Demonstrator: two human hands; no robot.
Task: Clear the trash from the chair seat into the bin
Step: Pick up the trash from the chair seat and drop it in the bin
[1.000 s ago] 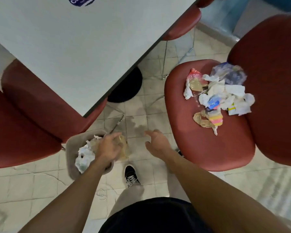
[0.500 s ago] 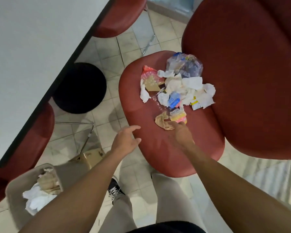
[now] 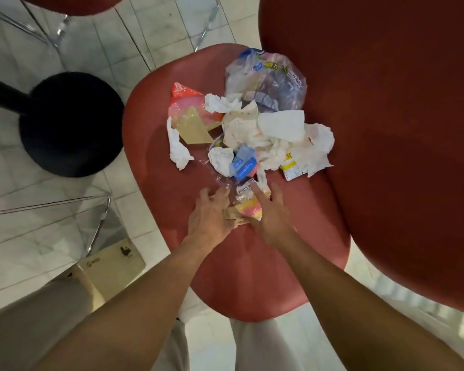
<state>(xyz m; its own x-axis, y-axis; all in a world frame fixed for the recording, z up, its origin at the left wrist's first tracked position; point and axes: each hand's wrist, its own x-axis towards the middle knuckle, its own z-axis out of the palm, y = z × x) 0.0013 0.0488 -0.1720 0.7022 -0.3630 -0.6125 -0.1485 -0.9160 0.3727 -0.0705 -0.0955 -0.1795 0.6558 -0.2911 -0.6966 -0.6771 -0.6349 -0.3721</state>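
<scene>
The red chair seat [image 3: 156,188] holds a pile of trash: a clear printed plastic bag [image 3: 268,81], a pink-red wrapper [image 3: 186,109], crumpled white tissues [image 3: 280,125] and a blue packet [image 3: 243,163]. At the pile's near edge lie a tan crumpled paper [image 3: 232,216] and a pink-and-yellow wrapper [image 3: 249,207]. My left hand [image 3: 210,216] and my right hand [image 3: 272,214] flank these two pieces with fingers spread, touching them from either side. The right fingers rest over the wrapper. Neither hand has closed around anything. The bin is out of view.
The chair's red backrest [image 3: 386,129] rises at the right. A black round table base [image 3: 70,124] stands on the tiled floor at the left. A flat cardboard piece [image 3: 113,263] lies on the floor near chrome chair legs [image 3: 99,218]. My legs are below.
My left hand left the bin and came onto the seat beside the right hand. The view swung right and closer, so the bin and the table top dropped out of sight.
</scene>
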